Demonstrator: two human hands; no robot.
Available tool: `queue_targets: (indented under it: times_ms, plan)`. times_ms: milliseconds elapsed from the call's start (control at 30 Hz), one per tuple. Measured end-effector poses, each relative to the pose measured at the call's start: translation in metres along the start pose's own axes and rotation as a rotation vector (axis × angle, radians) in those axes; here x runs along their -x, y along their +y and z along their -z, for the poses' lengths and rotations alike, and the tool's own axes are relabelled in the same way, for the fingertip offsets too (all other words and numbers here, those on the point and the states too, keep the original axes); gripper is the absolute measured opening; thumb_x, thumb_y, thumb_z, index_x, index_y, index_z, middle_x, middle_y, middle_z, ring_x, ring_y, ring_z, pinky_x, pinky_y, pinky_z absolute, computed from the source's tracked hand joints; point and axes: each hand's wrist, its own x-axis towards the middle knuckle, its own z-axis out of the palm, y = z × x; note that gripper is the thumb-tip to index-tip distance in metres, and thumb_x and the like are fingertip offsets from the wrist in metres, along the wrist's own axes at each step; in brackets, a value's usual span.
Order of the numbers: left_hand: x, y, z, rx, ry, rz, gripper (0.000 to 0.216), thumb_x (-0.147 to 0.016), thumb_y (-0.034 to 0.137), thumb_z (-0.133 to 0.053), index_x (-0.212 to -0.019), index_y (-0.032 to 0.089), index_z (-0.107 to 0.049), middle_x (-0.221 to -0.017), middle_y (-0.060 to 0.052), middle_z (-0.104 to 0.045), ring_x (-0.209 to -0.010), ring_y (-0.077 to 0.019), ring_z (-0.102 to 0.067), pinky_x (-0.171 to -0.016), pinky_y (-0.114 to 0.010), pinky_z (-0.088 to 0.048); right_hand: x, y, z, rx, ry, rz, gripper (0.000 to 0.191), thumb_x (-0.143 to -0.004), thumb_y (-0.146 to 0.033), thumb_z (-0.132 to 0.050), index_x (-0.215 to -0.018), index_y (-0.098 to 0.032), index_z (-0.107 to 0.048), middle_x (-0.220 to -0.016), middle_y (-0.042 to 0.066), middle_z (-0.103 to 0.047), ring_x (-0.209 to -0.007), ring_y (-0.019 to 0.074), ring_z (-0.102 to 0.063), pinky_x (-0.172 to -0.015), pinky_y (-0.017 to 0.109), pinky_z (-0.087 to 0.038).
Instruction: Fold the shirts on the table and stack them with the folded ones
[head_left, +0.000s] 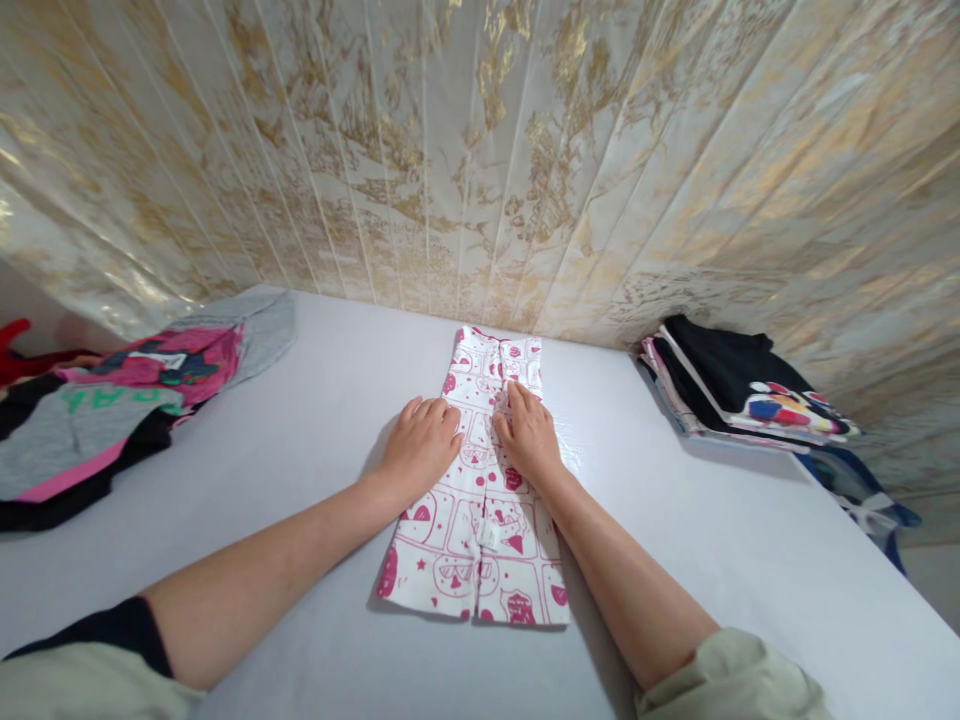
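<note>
A white garment with a pink printed pattern lies folded lengthwise on the white table, running away from me toward the wall. My left hand rests flat on its left half, fingers stretched forward and lying together. My right hand presses flat on its right half, fingers extended toward the far end. Neither hand grips the cloth; both lie on top of it, close side by side near its middle.
A loose heap of grey, pink and black clothes lies at the left edge. A stack of folded dark and printed garments sits at the right against the gold-patterned wall. The table's right edge drops away near the stack.
</note>
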Motion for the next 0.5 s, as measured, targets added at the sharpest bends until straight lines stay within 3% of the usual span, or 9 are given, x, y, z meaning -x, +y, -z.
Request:
queue_targets:
  times_ms: [100, 200, 300, 400, 500]
  plan:
    - [-0.001, 0.002, -0.005, 0.086, 0.001, -0.096, 0.018, -0.094, 0.021, -0.046, -0.1, 0.016, -0.062, -0.11, -0.01, -0.064, -0.112, -0.0236, -0.055, -0.11, -0.041, -0.033, -0.002, 0.006, 0.001, 0.033, 0.024, -0.059, 0.05, -0.094, -0.024, -0.04, -0.142, -0.01, -0.042, -0.146, 0.014, -0.045, -0.133, 0.024, -0.041, -0.109, 0.039, -0.031]
    - [0.002, 0.005, -0.018, 0.211, -0.051, -0.187, 0.032, -0.095, 0.024, -0.045, -0.124, 0.016, -0.054, -0.136, -0.011, -0.055, -0.129, -0.0224, -0.046, -0.112, -0.039, -0.031, -0.002, 0.01, 0.0, 0.038, -0.004, -0.049, 0.044, -0.094, -0.022, -0.039, -0.137, -0.014, -0.048, -0.143, 0.012, -0.049, -0.131, 0.0231, -0.043, -0.108, 0.039, -0.032]
    - [0.006, 0.009, -0.029, 0.241, -0.117, -0.166, 0.047, -0.096, 0.032, -0.043, -0.14, 0.016, -0.042, -0.149, -0.011, -0.043, -0.138, -0.0235, -0.037, -0.114, -0.042, -0.028, -0.002, 0.011, 0.0, 0.03, -0.015, -0.05, 0.044, -0.095, -0.027, -0.041, -0.137, -0.016, -0.048, -0.145, 0.011, -0.047, -0.133, 0.0231, -0.039, -0.11, 0.041, -0.029]
    - [0.009, 0.012, -0.026, 0.216, -0.113, -0.153, 0.044, -0.095, 0.033, -0.043, -0.137, 0.018, -0.044, -0.147, -0.011, -0.045, -0.135, -0.0245, -0.039, -0.114, -0.043, -0.028, -0.001, 0.008, 0.002, 0.018, -0.011, -0.047, 0.043, -0.095, -0.03, -0.043, -0.137, -0.018, -0.048, -0.144, 0.011, -0.047, -0.133, 0.0243, -0.039, -0.111, 0.044, -0.026]
    - [0.01, 0.018, -0.013, 0.178, -0.098, -0.163, 0.028, -0.095, 0.028, -0.046, -0.119, 0.018, -0.054, -0.128, -0.011, -0.057, -0.12, -0.0254, -0.051, -0.104, -0.042, -0.038, -0.002, 0.005, 0.007, 0.005, 0.014, -0.003, 0.04, -0.095, -0.027, -0.044, -0.133, -0.02, -0.052, -0.139, 0.01, -0.052, -0.126, 0.0234, -0.044, -0.108, 0.04, -0.028]
